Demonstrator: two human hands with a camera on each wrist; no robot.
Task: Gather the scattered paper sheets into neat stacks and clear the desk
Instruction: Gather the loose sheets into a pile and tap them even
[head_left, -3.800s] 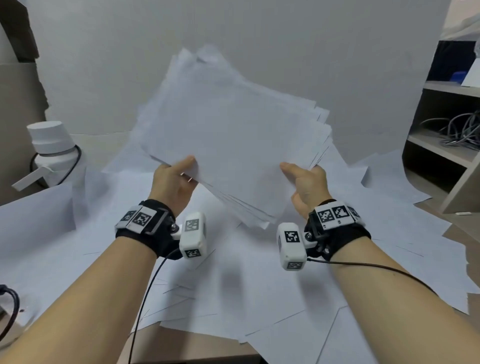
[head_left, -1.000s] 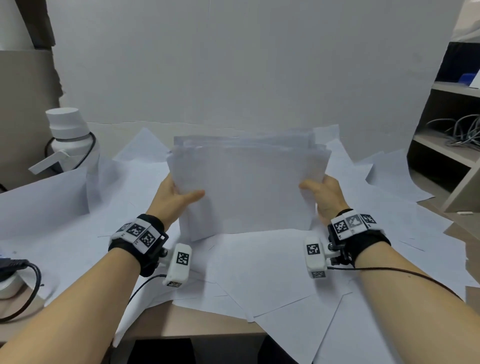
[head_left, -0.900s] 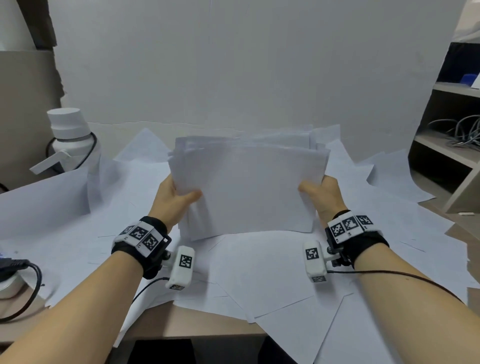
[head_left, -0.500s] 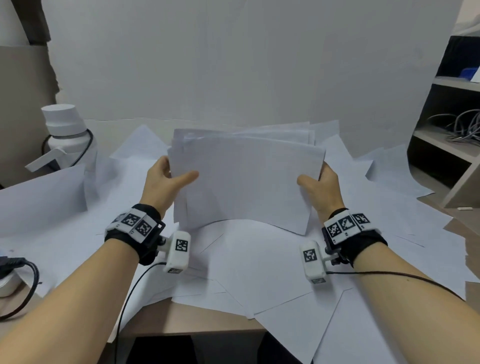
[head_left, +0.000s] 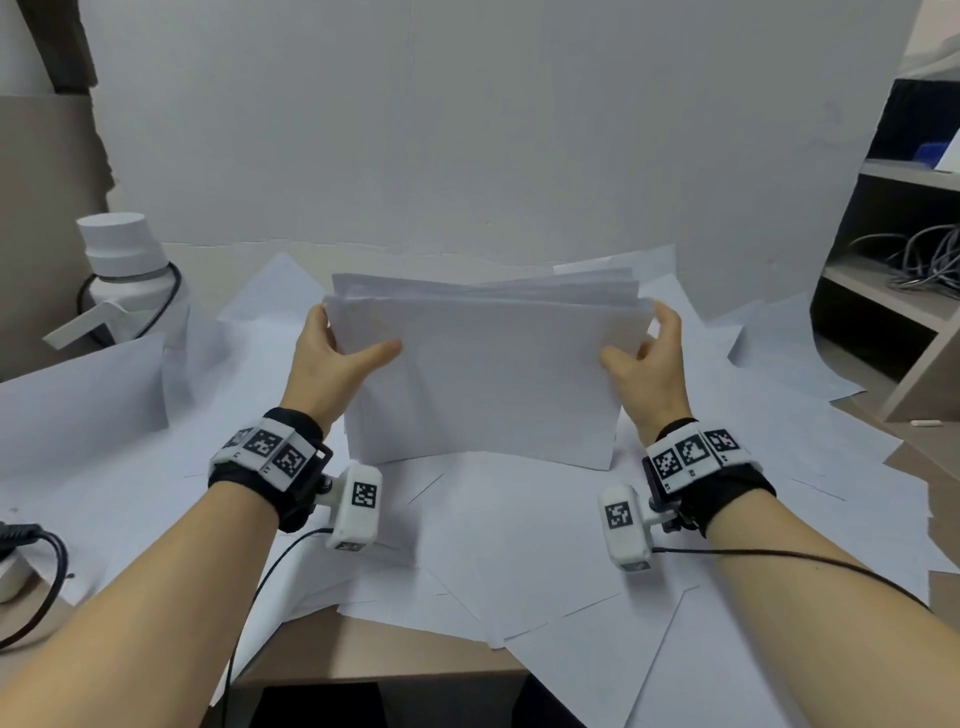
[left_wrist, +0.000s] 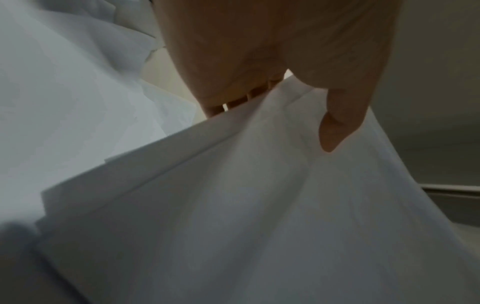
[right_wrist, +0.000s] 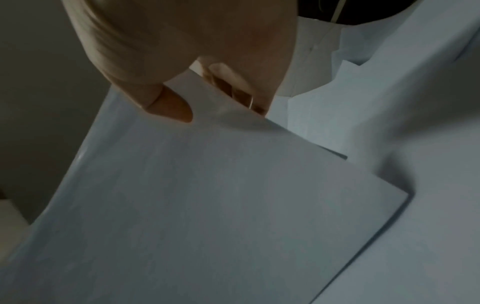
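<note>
A stack of white paper sheets (head_left: 488, 379) stands on its long edge on the desk, upright, its top edges slightly uneven. My left hand (head_left: 332, 358) grips the stack's left side, thumb across the front and fingers behind. My right hand (head_left: 644, 358) holds the right side the same way. In the left wrist view the thumb presses the stack (left_wrist: 259, 195) from the front; the right wrist view shows the thumb on the stack (right_wrist: 207, 195) too. Loose sheets (head_left: 519, 545) cover the desk beneath and around the stack.
A white bottle (head_left: 124, 275) with a black cord stands at the back left. A shelf unit (head_left: 904, 291) with cables stands at the right. A black cable (head_left: 36, 551) lies at the left edge. The desk's wooden front edge (head_left: 389, 654) shows below the sheets.
The bundle, first held fanned in the air, now stands on its long edge on the desk. Over the last second it rose slightly, bowed, then came back down squarer.
</note>
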